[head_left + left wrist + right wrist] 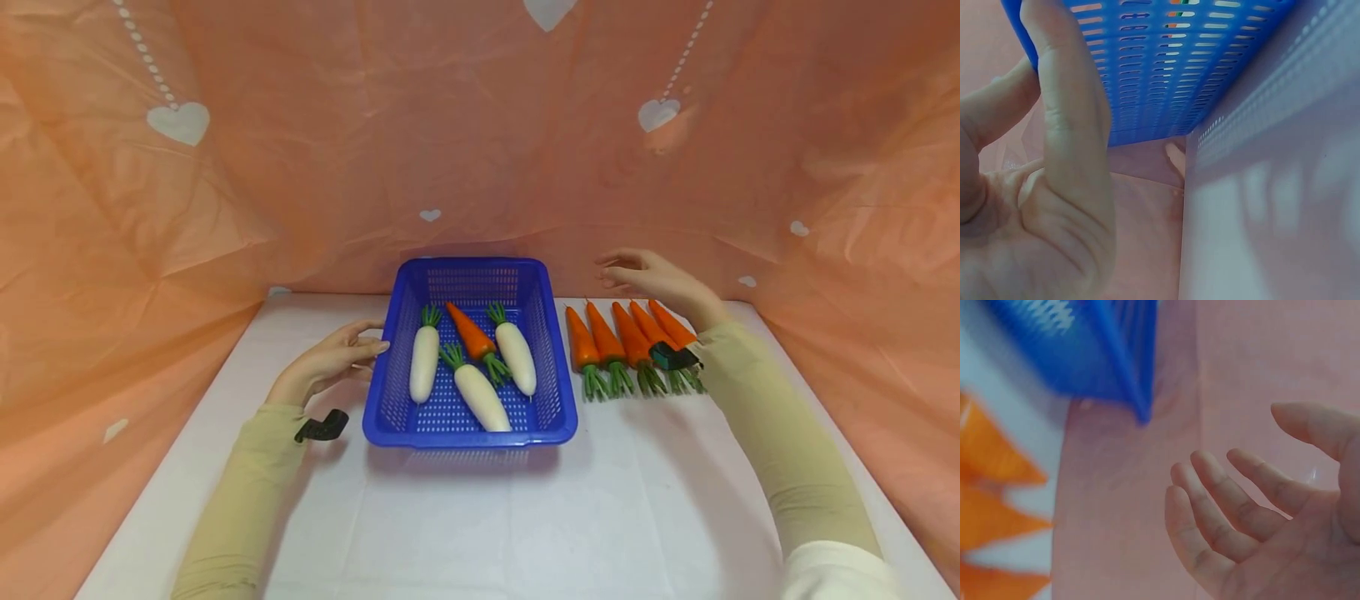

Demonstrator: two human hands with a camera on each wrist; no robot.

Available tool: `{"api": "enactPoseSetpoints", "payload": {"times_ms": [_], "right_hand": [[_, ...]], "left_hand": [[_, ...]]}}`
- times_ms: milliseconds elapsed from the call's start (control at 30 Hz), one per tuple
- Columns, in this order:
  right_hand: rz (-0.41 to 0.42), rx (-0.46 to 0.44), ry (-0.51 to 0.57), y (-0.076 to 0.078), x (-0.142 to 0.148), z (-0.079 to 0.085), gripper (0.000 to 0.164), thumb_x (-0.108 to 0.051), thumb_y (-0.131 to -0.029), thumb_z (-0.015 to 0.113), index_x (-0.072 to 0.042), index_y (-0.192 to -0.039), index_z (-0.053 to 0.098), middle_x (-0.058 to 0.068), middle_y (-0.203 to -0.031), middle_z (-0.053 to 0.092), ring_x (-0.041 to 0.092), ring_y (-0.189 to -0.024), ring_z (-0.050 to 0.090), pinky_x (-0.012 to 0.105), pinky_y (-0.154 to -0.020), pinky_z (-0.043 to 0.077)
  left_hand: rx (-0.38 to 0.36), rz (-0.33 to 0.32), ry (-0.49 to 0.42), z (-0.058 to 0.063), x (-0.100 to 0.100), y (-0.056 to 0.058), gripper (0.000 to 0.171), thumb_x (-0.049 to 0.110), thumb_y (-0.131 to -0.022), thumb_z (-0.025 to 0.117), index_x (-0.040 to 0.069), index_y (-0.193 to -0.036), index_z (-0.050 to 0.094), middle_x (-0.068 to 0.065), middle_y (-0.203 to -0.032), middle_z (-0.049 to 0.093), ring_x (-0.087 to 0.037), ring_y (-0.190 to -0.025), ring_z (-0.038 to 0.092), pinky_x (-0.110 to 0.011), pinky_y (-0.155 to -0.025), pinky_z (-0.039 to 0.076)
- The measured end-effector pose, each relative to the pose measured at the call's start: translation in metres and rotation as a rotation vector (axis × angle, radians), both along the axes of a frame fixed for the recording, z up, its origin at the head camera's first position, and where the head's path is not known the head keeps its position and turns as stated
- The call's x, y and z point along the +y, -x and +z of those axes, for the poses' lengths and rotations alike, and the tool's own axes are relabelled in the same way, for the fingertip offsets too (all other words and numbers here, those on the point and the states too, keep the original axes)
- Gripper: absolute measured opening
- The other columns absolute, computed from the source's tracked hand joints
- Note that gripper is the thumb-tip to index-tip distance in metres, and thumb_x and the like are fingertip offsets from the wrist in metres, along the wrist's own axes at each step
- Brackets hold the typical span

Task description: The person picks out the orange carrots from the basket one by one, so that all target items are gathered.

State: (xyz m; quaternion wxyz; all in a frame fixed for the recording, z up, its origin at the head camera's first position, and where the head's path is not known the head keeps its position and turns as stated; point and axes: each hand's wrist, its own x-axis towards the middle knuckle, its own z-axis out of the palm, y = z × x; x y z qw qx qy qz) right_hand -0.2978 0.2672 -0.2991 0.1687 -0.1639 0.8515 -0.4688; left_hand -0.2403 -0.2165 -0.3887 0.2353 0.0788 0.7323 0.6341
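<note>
A blue plastic basket (470, 439) holds one carrot (471, 332) and three white radishes (480, 398) with green tops. My left hand (333, 358) is at its left rim; in the left wrist view the thumb (1004, 103) reaches over the rim while another finger lies along the outside of the slotted wall. Raised near the far edge of the table, my right hand (652, 279) has nothing in it, its fingers spread and slightly bent. Several orange carrots (605, 333) lie side by side below it, tips toward the back and leafy ends toward me; the right forearm partly hides the rightmost ones.
A white-covered table (465, 525) carries the basket and the carrots. Behind it and along both sides hangs a pink-orange curtain (465, 133) with white hearts, close to the table's back edge.
</note>
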Motion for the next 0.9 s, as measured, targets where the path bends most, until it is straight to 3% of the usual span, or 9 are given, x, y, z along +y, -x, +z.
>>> {"api": "enactPoseSetpoints", "payload": {"times_ms": [267, 500, 700, 900], "right_hand": [[0.091, -0.066, 0.095, 0.009, -0.058, 0.011, 0.049, -0.027, -0.101, 0.050, -0.006, -0.143, 0.037, 0.020, -0.137, 0.046, 0.033, -0.121, 0.049, 0.048, -0.102, 0.040], [0.206, -0.121, 0.139, 0.015, -0.103, 0.008, 0.045, -0.022, -0.101, 0.049, -0.004, -0.142, 0.040, 0.019, -0.137, 0.046, 0.034, -0.124, 0.046, 0.045, -0.103, 0.039], [0.239, -0.148, 0.051, 0.018, -0.135, -0.007, 0.046, -0.026, -0.098, 0.056, -0.009, -0.139, 0.045, 0.011, -0.136, 0.048, 0.032, -0.123, 0.048, 0.044, -0.100, 0.042], [0.246, -0.216, 0.000, 0.021, -0.160, -0.029, 0.047, -0.026, -0.097, 0.058, -0.007, -0.138, 0.046, 0.012, -0.139, 0.046, 0.034, -0.124, 0.047, 0.047, -0.102, 0.039]], "left_hand": [[-0.010, 0.015, 0.019, 0.000, -0.001, 0.001, 0.059, 0.015, -0.098, 0.056, 0.002, -0.146, 0.023, -0.010, -0.099, 0.065, -0.019, -0.079, 0.066, -0.038, -0.073, 0.057], [-0.009, 0.009, 0.008, 0.002, 0.001, 0.000, 0.063, 0.016, -0.098, 0.056, 0.002, -0.148, 0.021, -0.010, -0.100, 0.064, -0.019, -0.080, 0.066, -0.039, -0.076, 0.056], [-0.019, 0.019, 0.032, 0.003, 0.001, -0.001, 0.061, 0.017, -0.098, 0.057, 0.004, -0.147, 0.023, -0.011, -0.104, 0.063, -0.019, -0.080, 0.066, -0.038, -0.075, 0.056], [-0.007, 0.017, 0.024, 0.004, 0.001, -0.002, 0.062, 0.017, -0.098, 0.056, 0.003, -0.148, 0.022, -0.012, -0.101, 0.065, -0.020, -0.080, 0.066, -0.041, -0.076, 0.056]]}}
